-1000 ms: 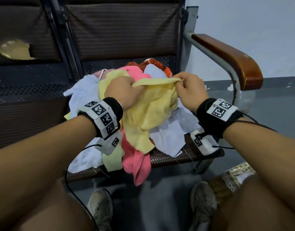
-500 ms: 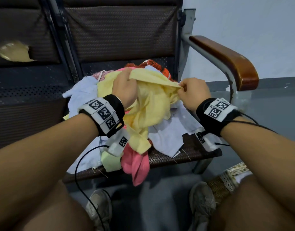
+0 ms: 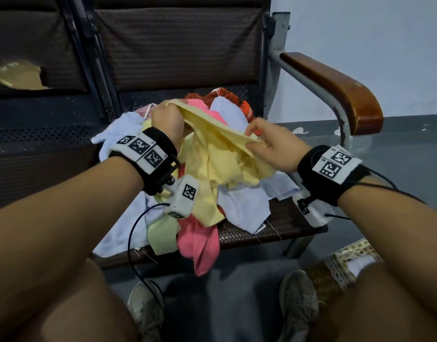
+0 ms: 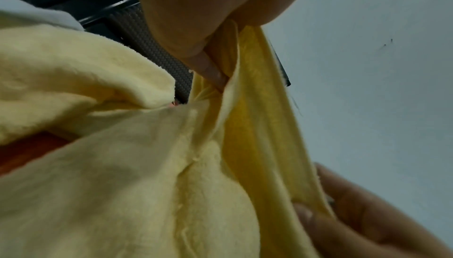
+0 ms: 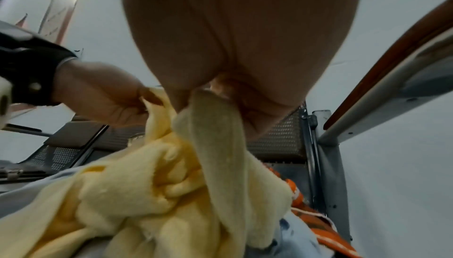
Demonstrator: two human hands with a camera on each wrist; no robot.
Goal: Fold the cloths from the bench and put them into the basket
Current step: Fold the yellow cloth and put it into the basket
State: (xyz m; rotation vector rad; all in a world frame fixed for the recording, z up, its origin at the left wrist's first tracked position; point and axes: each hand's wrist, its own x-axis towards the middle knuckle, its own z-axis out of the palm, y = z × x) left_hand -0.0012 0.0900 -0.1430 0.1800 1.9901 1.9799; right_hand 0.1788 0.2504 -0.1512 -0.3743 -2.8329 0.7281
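Head view: both hands stretched a yellow cloth (image 3: 220, 154) above the pile on the surface (image 3: 281, 220).
Left hand (image 3: 167, 122) and right hand (image 3: 269, 146) each pinched its top edge; spreading step, folding next (corners need finding). Only this view caught the basket (image 3: 335, 270) by the feet; wrist views confirmed the pinches.

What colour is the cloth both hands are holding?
Pale yellow cloth; clearest in the head view.

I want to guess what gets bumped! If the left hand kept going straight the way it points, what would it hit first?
Probably the bench backrest. The left hand, pinching the yellow cloth, points up and away over the pile toward it. Depth is unclear, so that's a guess.
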